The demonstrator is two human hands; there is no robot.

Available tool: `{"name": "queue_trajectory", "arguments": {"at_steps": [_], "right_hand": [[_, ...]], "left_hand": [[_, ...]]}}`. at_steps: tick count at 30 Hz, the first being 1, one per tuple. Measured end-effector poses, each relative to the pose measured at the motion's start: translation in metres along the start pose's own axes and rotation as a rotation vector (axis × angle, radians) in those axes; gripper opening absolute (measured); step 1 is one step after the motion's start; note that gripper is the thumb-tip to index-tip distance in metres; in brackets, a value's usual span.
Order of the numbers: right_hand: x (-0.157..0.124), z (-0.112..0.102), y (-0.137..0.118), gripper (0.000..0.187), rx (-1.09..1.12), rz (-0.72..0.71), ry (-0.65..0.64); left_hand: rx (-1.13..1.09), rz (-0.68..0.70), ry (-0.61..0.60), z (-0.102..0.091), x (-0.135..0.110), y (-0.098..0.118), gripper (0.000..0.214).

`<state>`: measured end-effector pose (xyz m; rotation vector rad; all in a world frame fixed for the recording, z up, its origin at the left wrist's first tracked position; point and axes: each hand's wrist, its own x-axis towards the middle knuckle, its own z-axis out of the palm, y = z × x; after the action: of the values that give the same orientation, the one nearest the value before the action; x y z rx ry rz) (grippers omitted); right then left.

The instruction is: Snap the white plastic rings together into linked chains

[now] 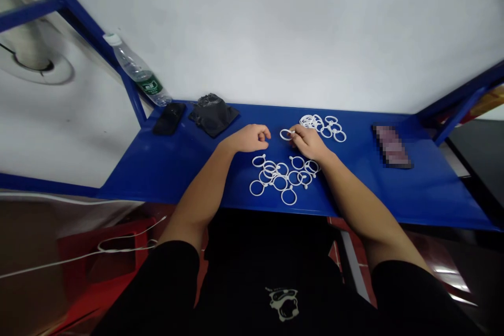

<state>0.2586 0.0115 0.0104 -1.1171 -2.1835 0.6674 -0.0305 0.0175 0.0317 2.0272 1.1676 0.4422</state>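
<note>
Between the thumb and fingers of my right hand point(309, 142) is a white curtain ring point(285, 135), pinched by the small knob on its edge. My left hand point(250, 138) is just left of that ring, fingers loosely curled with a gap to the thumb and nothing seen in them. Nearer to me, a loose group of white curtain rings point(280, 184) lies spread on the blue table point(189, 168), some overlapping. Behind my right hand is another group of white rings point(331, 120), bunched at its left side and partly covered by the hand.
A clear plastic bottle point(136, 69) leans at the back left corner, beside a dark phone point(169, 118). A black pouch point(214, 115) sits near the wall. On the right lies a blurred-out phone-like object point(392, 146). A red stool point(102, 273) stands below left.
</note>
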Motion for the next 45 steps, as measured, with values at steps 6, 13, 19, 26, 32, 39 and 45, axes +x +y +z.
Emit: {"name": "queue_trajectory", "arguments": {"at_steps": [6, 13, 19, 26, 32, 39, 45], "right_hand": [[0.002, 0.0, 0.003, 0.025, -0.069, 0.039, -0.001], [0.004, 0.0, 0.007, 0.025, -0.097, 0.08, -0.048], [0.005, 0.0, 0.005, 0.026, -0.048, 0.08, -0.073], [0.005, 0.0, 0.001, 0.03, -0.11, 0.098, -0.124], [0.005, 0.001, 0.002, 0.028, -0.141, 0.086, -0.134], [0.004, 0.001, 0.002, 0.025, -0.099, 0.032, -0.128], [0.002, 0.001, -0.003, 0.026, -0.055, 0.007, -0.145]], "left_hand": [[0.147, -0.047, -0.229, -0.011, -0.006, -0.011, 0.044], [0.305, 0.027, -0.006, 0.013, 0.001, 0.003, 0.019], [0.266, -0.046, 0.179, 0.022, 0.002, 0.018, 0.033], [0.204, -0.137, 0.277, 0.028, 0.005, 0.024, 0.03], [0.124, -0.123, 0.316, 0.036, 0.013, 0.012, 0.033], [0.178, 0.038, 0.27, 0.05, 0.02, 0.008, 0.027], [0.203, 0.07, 0.248, 0.051, 0.019, 0.01, 0.029]]}}
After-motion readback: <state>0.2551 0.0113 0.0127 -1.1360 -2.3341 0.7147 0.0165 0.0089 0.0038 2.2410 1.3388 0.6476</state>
